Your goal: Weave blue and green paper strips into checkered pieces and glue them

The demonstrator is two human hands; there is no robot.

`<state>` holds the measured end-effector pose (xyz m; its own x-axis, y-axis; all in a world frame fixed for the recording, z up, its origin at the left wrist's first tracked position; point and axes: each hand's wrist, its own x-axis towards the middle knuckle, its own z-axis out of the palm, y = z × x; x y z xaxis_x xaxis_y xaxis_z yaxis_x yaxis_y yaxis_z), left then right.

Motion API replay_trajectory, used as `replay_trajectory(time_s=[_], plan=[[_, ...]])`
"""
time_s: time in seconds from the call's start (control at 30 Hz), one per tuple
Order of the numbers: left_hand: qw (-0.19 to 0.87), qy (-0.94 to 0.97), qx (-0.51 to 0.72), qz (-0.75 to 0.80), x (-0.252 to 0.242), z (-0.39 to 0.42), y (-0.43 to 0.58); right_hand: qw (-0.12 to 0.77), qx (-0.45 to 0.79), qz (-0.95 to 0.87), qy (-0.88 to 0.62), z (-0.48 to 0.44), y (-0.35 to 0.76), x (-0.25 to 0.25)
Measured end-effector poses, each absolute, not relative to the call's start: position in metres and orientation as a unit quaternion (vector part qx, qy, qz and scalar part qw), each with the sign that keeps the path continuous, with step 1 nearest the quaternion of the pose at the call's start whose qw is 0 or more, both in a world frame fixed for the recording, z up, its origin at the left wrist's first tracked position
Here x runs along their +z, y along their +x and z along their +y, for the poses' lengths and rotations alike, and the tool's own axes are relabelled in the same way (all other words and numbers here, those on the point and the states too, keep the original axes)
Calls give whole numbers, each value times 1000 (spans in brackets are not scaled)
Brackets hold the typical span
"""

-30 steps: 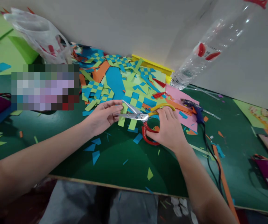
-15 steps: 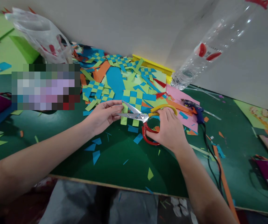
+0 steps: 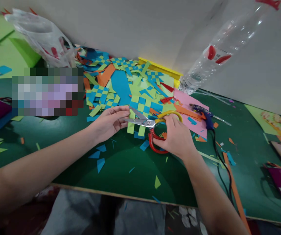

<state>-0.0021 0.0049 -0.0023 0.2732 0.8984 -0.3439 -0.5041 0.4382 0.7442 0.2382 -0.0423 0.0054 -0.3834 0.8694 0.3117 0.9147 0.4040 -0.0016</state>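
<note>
The green-and-blue woven piece (image 3: 140,106) has turned slightly clockwise vs half a second ago; its loose green strip ends now lean a bit to the left. Scissors (image 3: 149,123) nudged left with it. Rest of the setup unchanged.

Green counter (image 3: 135,187) carries everything. Big clear bottle (image 3: 218,54) leans at the back right. White plastic bag (image 3: 40,36) back left. Heap of cut and woven paper (image 3: 121,83) behind the work; pink sheet (image 3: 189,99) right of it.

Scissors: blades apart, pointing left, laid across the woven piece near its front edge. Can't tell if paper sits between them. Right hand (image 3: 176,135) gripping the yellow and red handles, thumb in the red loop. Left hand (image 3: 112,122) pinching the woven piece at its left edge, fingertips right by the blade tips. Woven piece is between both hands, in front of the heap.

Smallest: blue scraps (image 3: 100,165) and a green scrap (image 3: 157,182) near the front edge.
</note>
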Motion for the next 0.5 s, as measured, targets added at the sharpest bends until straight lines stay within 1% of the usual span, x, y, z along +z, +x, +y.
replay_trajectory(time_s=[0.37, 0.5], plan=[[762, 261, 468, 363, -7, 7, -2, 120, -68, -827, -544, -42, 239, 2], [756, 253, 470, 379, -6, 6, -1, 115, -69, -823, -551, -42, 238, 3]])
